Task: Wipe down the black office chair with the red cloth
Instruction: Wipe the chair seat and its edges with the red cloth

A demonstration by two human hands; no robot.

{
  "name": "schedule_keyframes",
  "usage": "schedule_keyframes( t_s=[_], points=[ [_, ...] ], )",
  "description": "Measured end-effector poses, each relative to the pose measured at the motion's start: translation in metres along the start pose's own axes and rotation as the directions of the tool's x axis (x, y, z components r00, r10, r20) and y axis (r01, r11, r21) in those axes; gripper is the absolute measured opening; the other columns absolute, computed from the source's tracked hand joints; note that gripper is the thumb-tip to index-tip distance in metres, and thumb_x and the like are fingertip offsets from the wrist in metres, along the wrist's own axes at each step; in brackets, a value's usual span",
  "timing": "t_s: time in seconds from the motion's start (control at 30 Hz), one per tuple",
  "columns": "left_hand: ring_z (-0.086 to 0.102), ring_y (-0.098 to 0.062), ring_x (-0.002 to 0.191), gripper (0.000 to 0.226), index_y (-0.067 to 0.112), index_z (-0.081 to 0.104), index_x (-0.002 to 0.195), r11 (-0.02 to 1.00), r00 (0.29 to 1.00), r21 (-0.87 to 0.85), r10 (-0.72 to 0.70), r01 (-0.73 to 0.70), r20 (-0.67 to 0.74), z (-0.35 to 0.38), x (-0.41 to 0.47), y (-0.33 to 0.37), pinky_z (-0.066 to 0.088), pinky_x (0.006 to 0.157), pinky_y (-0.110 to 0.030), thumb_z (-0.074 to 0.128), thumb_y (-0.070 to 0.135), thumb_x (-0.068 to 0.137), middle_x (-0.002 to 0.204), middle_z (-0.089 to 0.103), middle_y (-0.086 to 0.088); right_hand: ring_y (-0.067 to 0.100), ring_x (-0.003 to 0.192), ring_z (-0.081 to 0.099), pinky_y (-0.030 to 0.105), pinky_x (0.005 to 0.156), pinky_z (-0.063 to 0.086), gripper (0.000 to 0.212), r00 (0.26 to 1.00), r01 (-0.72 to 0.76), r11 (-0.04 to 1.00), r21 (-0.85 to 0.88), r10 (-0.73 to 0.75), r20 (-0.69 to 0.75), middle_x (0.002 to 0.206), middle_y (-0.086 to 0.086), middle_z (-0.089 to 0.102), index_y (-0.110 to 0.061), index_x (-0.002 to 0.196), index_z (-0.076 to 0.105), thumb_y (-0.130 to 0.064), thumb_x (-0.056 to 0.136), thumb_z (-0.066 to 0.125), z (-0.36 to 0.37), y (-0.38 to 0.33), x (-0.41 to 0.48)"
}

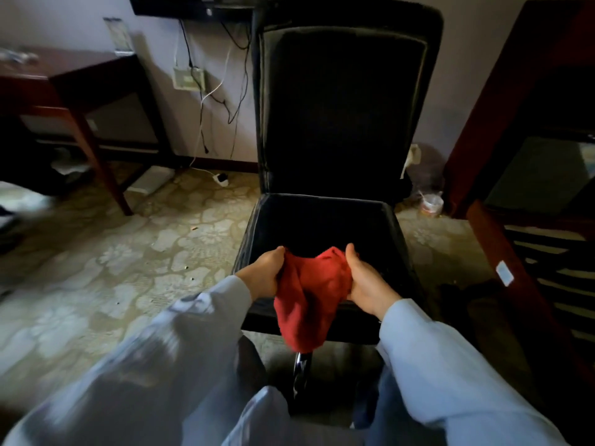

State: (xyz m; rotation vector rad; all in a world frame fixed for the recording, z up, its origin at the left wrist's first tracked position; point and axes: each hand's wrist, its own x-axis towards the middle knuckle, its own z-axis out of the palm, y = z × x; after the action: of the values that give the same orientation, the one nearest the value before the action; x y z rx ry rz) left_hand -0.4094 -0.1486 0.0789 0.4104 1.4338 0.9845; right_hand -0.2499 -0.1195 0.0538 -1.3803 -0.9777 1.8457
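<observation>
The black office chair (341,123) faces me, its tall padded back upright and its seat just below my hands. A crumpled red cloth (306,300) hangs between my hands over the seat's front edge. My left hand (265,273) grips the cloth's left side with curled fingers. My right hand (367,281) grips its right side, thumb pointing up. The cloth's lower end dangles past the seat front, above the chair's chrome post (301,365).
A dark red wooden desk (80,91) stands at the left, with cables (206,101) hanging down the wall behind. A wooden cabinet (531,140) rises at the right. A plastic cup (431,204) sits on the patterned carpet (145,252) beside the chair.
</observation>
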Motion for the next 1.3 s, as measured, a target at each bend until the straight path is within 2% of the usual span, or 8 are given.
schedule_keyframes(
  t_s=[0.07,0.3,0.43,0.6,0.83,1.03,1.13,1.3],
  points=[
    [0.055,-0.038,0.108,0.046,0.008,0.060,0.097,0.999,0.998,-0.008,-0.037,0.037,0.048,-0.005,-0.007,0.001,0.042,0.098,-0.034,0.022,0.034,0.104,0.105,0.049,-0.036,0.018,0.080,0.067,0.030,0.064,0.053,0.050,0.993,-0.047,0.999,-0.014,0.048,0.107,0.098,0.007,0.070,-0.017,0.109,0.063,-0.056,0.094,0.035,0.001,0.002,0.000],
    [0.056,-0.020,0.046,0.022,0.004,0.051,0.074,0.934,0.999,0.357,0.012,0.002,-0.038,-0.029,0.001,0.001,0.048,0.042,-0.024,0.044,-0.004,0.093,0.066,0.054,-0.013,0.016,0.076,0.056,0.029,0.062,0.046,0.019,0.985,0.071,0.981,-0.181,-0.098,-0.145,0.089,0.007,0.059,-0.011,0.111,0.056,-0.015,0.092,0.058,-0.020,0.003,0.002],
    [0.053,-0.023,0.062,0.014,0.004,0.051,0.091,0.828,0.991,0.554,0.128,-0.087,-0.035,-0.033,0.002,0.008,0.045,0.056,-0.032,0.041,-0.005,0.092,0.076,0.052,-0.012,0.021,0.083,0.052,0.029,0.066,0.043,0.023,0.923,0.199,0.915,-0.352,-0.295,-0.245,0.100,0.010,0.054,-0.018,0.113,0.047,-0.012,0.092,0.055,-0.026,-0.006,0.007],
    [0.060,-0.020,0.085,0.026,0.010,0.057,0.121,0.794,0.943,0.520,0.198,-0.315,0.268,-0.034,-0.005,0.018,0.052,0.078,-0.026,0.048,0.008,0.097,0.098,0.061,-0.011,0.015,0.081,0.052,0.020,0.066,0.039,0.020,0.953,0.277,0.681,-0.678,-0.283,0.105,0.090,0.001,0.058,-0.009,0.105,0.063,-0.015,0.098,0.044,-0.021,-0.009,0.000],
    [0.059,-0.018,0.084,0.024,0.008,0.068,0.102,0.044,0.835,0.892,0.375,-0.449,0.402,-0.045,-0.003,0.019,0.040,0.067,-0.018,0.070,0.014,0.079,0.092,0.065,-0.007,0.010,0.060,0.050,0.017,0.050,0.037,0.021,0.936,0.256,0.440,-0.861,0.112,0.335,0.067,-0.005,0.056,-0.016,0.080,0.060,-0.035,0.085,0.066,-0.023,-0.015,-0.012],
    [0.048,-0.020,0.108,0.023,0.007,0.068,0.093,0.183,0.787,0.895,0.568,-0.406,0.241,-0.062,0.012,0.014,0.035,0.092,-0.025,0.069,0.028,0.083,0.113,0.052,-0.006,0.019,0.098,0.054,0.030,0.088,0.045,0.022,0.931,0.356,0.581,-0.732,-0.285,0.227,0.106,0.008,0.053,0.000,0.089,0.067,-0.022,0.085,0.067,-0.030,-0.008,0.009],
    [0.056,-0.013,0.068,0.015,0.008,0.061,0.079,0.625,0.874,0.642,0.458,-0.445,0.160,-0.061,0.001,0.010,0.047,0.062,-0.020,0.066,0.020,0.087,0.078,0.059,-0.002,0.024,0.086,0.061,0.031,0.078,0.046,0.014,0.960,0.280,0.860,-0.427,-0.253,0.120,0.093,0.012,0.065,-0.007,0.092,0.066,-0.020,0.089,0.061,-0.019,-0.008,-0.001],
    [0.055,-0.020,0.067,0.020,0.002,0.061,0.078,0.759,0.810,0.500,0.560,-0.417,-0.174,-0.037,0.009,-0.008,0.046,0.059,-0.031,0.065,0.021,0.085,0.069,0.060,-0.009,0.023,0.085,0.058,0.034,0.068,0.046,0.013,0.998,0.045,0.994,-0.097,-0.049,-0.041,0.100,0.004,0.061,-0.024,0.105,0.052,-0.032,0.098,0.045,0.023,0.002,-0.003]
  ],
)
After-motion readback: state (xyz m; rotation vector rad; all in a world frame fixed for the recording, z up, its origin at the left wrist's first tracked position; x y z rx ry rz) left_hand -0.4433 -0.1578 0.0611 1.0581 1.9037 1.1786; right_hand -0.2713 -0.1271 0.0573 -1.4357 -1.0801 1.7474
